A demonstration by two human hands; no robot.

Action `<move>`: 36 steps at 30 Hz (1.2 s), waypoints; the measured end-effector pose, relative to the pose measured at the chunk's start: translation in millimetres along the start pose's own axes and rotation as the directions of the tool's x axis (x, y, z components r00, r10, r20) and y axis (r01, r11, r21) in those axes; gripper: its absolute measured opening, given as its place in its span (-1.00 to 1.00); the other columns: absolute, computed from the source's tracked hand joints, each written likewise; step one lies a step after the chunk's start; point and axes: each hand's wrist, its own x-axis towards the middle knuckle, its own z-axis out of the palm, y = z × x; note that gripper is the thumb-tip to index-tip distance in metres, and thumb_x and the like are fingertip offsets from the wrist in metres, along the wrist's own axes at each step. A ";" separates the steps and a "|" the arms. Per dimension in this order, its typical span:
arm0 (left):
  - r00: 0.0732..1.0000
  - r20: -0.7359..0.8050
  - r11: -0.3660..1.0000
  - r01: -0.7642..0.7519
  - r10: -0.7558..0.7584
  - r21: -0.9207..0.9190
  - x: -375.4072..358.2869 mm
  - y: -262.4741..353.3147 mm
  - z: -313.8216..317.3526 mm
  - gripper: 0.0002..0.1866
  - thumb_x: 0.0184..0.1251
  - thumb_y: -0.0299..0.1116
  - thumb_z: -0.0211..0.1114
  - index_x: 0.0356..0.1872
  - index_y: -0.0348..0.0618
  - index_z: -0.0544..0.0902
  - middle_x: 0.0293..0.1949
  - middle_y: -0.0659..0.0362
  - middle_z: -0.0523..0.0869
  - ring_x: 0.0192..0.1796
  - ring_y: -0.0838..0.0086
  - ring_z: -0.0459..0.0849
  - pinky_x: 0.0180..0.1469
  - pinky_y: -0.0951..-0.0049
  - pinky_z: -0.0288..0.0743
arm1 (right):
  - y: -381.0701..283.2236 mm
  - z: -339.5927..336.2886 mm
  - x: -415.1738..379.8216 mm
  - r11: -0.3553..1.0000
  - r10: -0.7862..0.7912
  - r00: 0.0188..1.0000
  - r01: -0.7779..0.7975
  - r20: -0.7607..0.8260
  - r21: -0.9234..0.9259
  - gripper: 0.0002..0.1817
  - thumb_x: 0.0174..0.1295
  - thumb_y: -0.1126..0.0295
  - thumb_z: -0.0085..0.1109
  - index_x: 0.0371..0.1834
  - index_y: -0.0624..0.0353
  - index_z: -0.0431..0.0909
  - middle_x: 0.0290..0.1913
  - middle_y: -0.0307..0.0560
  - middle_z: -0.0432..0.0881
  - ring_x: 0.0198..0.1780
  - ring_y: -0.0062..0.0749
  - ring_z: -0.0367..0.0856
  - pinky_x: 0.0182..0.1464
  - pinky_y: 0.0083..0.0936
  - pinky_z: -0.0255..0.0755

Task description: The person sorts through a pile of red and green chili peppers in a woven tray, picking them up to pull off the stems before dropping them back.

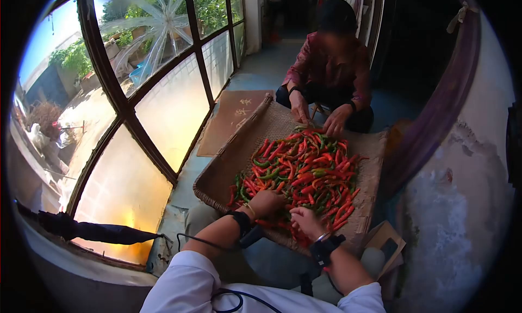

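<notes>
Red and green chili peppers [304,171] lie heaped in a wide woven basket tray [375,166] in front of me. At the near side of the heap is my left hand [265,203], its fingers curled in against the peppers and mostly out of sight. Just right of it, my right hand [308,222] is closed, with thumb and fingertips drawn together over the near edge of the heap. Whatever either hand pinches is too small or hidden to make out. Both wrists wear black bands.
Across the tray, another person [334,57] sits low, both hands at the far peppers. A brown board [231,120] lies left of the tray, beside a framed window [168,117]. A folded dark umbrella [109,232] is at lower left, an open cardboard box [387,245] at right.
</notes>
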 end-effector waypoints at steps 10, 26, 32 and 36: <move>0.976 -0.196 0.951 -0.143 0.091 -0.272 2.4 4.8 -20.8 -0.88 0.05 -0.35 0.18 -0.42 -0.14 0.55 -0.44 0.11 0.57 -0.37 0.28 0.60 -0.32 0.32 0.47 | -20.2 -3.5 7.6 0.982 -0.080 0.956 0.027 -0.282 -0.187 -0.66 0.13 0.39 0.05 -0.02 0.27 0.42 -0.41 -0.25 0.52 -0.45 -0.64 0.52 -0.51 -0.69 0.36; 0.984 -0.175 0.885 -0.113 0.036 -0.452 17.5 42.9 -32.4 -0.78 0.20 -0.29 0.12 -0.18 -0.13 0.45 -0.54 0.03 0.58 -0.47 0.18 0.60 -0.43 0.30 0.46 | -48.2 -18.0 -2.0 0.988 -0.064 0.997 0.069 0.043 -0.140 -0.71 0.17 0.46 0.05 -0.04 0.28 0.41 -0.36 -0.27 0.53 -0.48 -0.70 0.45 -0.42 -0.72 0.36; 0.980 -0.140 0.914 -0.184 0.142 -0.361 35.4 39.3 -68.8 -0.81 0.23 -0.27 0.08 -0.17 -0.05 0.50 -0.59 0.09 0.57 -0.57 0.23 0.57 -0.54 0.30 0.41 | -72.5 -19.0 -3.2 0.999 -0.048 0.998 0.049 0.046 -0.022 -0.78 0.18 0.41 0.07 -0.13 0.23 0.46 -0.42 -0.34 0.50 -0.55 -0.77 0.36 -0.48 -0.78 0.30; 0.955 -0.213 0.904 -0.271 0.208 -0.332 46.9 38.1 -74.1 -0.84 0.20 -0.29 0.12 -0.25 -0.08 0.54 -0.54 0.10 0.60 -0.55 0.23 0.58 -0.50 0.33 0.43 | -69.6 -22.0 5.6 0.996 -0.084 0.996 0.085 0.026 -0.039 -0.78 0.19 0.35 0.07 -0.15 0.21 0.47 -0.44 -0.34 0.50 -0.55 -0.77 0.37 -0.49 -0.76 0.31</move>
